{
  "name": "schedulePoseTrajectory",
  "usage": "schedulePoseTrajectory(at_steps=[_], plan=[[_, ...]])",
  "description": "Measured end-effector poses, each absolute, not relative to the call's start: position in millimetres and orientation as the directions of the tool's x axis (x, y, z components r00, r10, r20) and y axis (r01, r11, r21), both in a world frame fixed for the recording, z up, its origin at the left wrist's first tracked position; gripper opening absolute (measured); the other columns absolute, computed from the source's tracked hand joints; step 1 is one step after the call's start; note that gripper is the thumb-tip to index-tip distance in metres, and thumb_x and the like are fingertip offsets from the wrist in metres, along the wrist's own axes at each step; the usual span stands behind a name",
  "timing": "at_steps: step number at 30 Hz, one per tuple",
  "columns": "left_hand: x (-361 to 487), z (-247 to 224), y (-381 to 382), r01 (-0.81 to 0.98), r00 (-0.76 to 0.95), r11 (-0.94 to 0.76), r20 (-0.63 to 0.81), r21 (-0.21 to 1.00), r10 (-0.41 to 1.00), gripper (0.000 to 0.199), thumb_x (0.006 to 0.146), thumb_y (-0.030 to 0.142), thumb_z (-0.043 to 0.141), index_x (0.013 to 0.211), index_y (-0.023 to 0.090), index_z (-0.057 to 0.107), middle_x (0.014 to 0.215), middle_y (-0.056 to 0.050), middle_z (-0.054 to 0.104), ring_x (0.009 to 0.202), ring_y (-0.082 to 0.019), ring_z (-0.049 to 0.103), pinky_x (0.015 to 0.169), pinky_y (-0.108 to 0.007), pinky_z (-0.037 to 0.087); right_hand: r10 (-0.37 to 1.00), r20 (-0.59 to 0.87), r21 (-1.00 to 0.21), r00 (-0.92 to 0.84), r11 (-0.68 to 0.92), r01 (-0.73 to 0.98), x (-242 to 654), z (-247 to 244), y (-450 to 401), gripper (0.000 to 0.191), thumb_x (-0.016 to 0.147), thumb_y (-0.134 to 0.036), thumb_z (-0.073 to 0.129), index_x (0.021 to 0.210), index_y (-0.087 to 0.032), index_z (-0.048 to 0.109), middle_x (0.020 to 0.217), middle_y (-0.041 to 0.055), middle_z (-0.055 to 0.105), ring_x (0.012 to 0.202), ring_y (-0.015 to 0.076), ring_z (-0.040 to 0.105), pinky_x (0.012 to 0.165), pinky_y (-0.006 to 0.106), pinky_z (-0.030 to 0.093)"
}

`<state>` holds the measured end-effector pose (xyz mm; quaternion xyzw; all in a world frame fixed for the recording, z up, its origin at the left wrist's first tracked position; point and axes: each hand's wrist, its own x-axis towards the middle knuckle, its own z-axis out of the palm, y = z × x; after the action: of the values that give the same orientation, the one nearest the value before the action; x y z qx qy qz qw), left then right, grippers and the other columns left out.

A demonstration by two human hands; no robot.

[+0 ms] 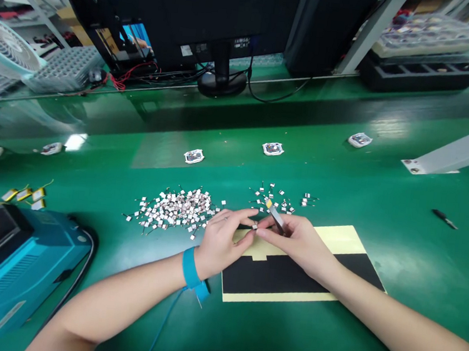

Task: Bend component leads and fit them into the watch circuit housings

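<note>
My left hand (222, 240), with a blue band around the wrist, pinches a small white part with a dark lead (255, 226) between thumb and fingers. My right hand (305, 244) is closed around grey metal tweezers (279, 220), which point up and away. Its thumb and fingertip also meet the small part. Beneath both hands lies a pale yellow sheet with a black strip (278, 278). A large pile of similar small white parts (180, 209) spreads to the left of my left hand, and a looser group (284, 204) sits beyond my fingers.
Several white-framed circuit boards (273, 149) stand in a row across the green bench (140, 311). A blue machine (11, 264) occupies the left front, near yellow-wrapped components (24, 193). A monitor (221, 79) rises behind. At right are a metal post (464, 146) and a black pen-like tool (444, 218).
</note>
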<state>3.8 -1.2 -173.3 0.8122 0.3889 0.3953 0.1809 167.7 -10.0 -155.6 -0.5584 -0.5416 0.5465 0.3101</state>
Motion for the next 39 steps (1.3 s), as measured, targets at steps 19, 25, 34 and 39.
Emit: schedulePoseTrajectory(at_steps=[19, 25, 34, 39], plan=[[-30.1, -150.7, 49.9, 0.7, 0.704, -0.71, 0.093, 0.072, 0.704, 0.042, 0.072, -0.005, 0.041, 0.106, 0.016, 0.055, 0.103, -0.005, 0.062, 0.091, -0.019, 0.058, 0.077, -0.03, 0.05, 0.855, -0.009, -0.563, -0.518, 0.424, 0.71, 198.1, -147.3, -4.0, 0.014, 0.078, -0.02, 0.054, 0.064, -0.017, 0.057, 0.055, -0.0023, 0.054, 0.049, 0.0104, 0.05, 0.048, 0.021, 0.033], [-28.1, -152.4, 49.5, 0.657, 0.751, -0.749, 0.014, 0.092, 0.66, 0.033, 0.074, -0.003, 0.042, 0.093, 0.018, 0.059, 0.088, -0.003, 0.066, 0.079, -0.018, 0.062, 0.068, -0.027, 0.05, 0.691, -0.131, -0.522, -0.711, 0.562, 0.642, 182.2, -146.6, -21.3, 0.026, 0.069, -0.023, 0.068, 0.094, -0.02, 0.063, 0.084, 0.0009, 0.061, 0.069, 0.0151, 0.061, 0.058, 0.023, 0.043], [-14.4, -148.2, 36.7, 0.626, 0.628, -0.626, 0.177, 0.465, 0.758, 0.024, 0.079, 0.007, 0.047, 0.095, 0.018, 0.059, 0.08, -0.003, 0.06, 0.067, -0.013, 0.058, 0.058, -0.022, 0.047, 0.687, -0.016, -0.249, -0.726, 0.701, 0.668, 171.4, -165.6, -36.9, 0.038, 0.064, -0.017, 0.07, 0.1, -0.017, 0.057, 0.085, 0.0016, 0.057, 0.057, 0.0145, 0.06, 0.052, 0.027, 0.048], [5.0, -163.1, 10.6, 0.344, 0.581, -0.412, 0.153, 0.844, 0.8, 0.018, 0.077, 0.005, 0.049, 0.08, 0.016, 0.064, 0.085, -0.004, 0.064, 0.079, -0.012, 0.06, 0.071, -0.022, 0.049, 0.683, 0.049, -0.152, -0.729, 0.726, 0.671, 158.3, -177.9, -47.4, 0.032, 0.071, -0.007, 0.06, 0.102, -0.013, 0.055, 0.086, 0.0064, 0.058, 0.056, 0.0178, 0.059, 0.047, 0.03, 0.047]])
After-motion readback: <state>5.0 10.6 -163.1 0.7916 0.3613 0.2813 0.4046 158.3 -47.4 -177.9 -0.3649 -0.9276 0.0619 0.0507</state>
